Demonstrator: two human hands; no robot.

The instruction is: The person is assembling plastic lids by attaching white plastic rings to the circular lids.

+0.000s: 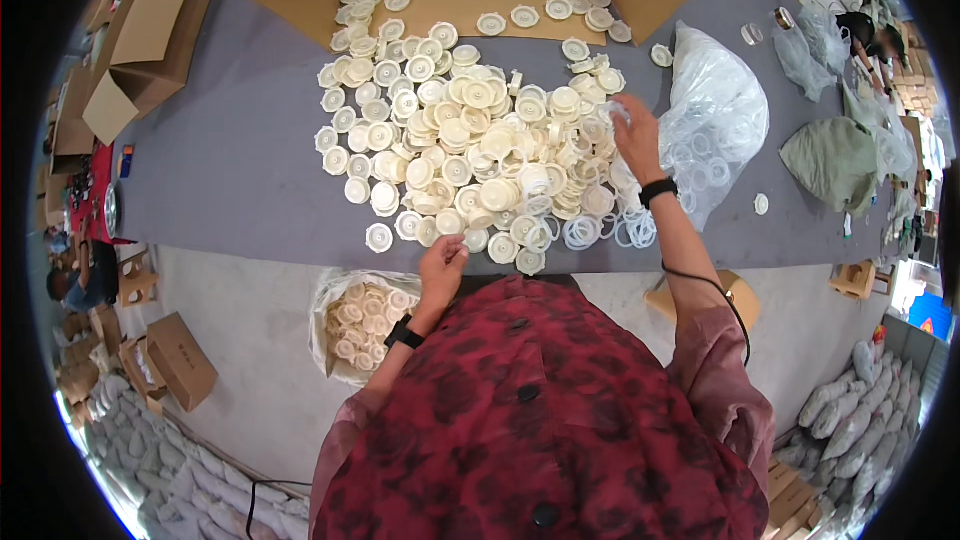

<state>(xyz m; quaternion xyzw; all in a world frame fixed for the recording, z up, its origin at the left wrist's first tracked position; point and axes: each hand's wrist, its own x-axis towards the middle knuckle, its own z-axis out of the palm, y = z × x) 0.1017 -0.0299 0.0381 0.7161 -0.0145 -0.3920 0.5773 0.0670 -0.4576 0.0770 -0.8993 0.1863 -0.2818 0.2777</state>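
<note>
Caps [470,155] piled mid-table, clear rings [625,230] at the pile's 4 o'clock. My right hand [635,135] pinches one ring at the pile's 3 o'clock edge. Left hand [442,265] closed on a cap at 6 o'clock. Best to seat the ring flat, then drop into the bag [335,325] below.

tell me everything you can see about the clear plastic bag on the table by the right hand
The clear plastic bag is thin, crinkled, shiny film, slumped in a loose mound on the grey table. Through it show pale translucent rings. Its mouth faces the pile of cream round caps, with loose rings spilled at that side. The right hand reaches just beside it; whether they touch cannot be told.
</note>
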